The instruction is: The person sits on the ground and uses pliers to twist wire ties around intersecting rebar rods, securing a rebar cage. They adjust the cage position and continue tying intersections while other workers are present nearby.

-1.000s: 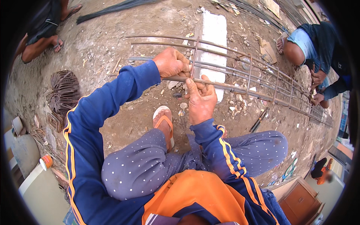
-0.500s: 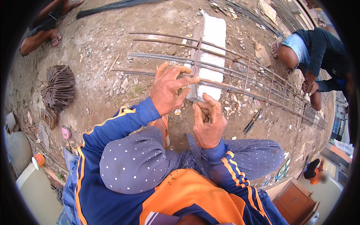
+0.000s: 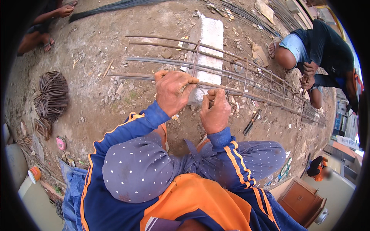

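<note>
Several long bars of rusty brown and grey steel, tied into an open box-shaped cage, run crosswise in front of the seated worker, their loose ends pointing left and the long axis slanting off to the right, where it narrows toward a crouching co-worker in a dark top. Near its left end the cage lies across a rough white oblong block. Thin rectangular hoops of reddish-brown steel stand along it, the nearest one right over the block, and the bare ends jut out unevenly past it. The worker's left hand lies over the bar closest to the body; from here I can't tell whether it's clamped there. Just beside it, the right hand has thumb and forefinger together on a thin wire below that bar. The ground is brown dirt strewn with pebbles and scraps; on it I see a tight bundle of rusty steel hoops at left and a slim dark-handled tool at right. A reddish-brown wooden cabinet stands at the lower right.
</note>
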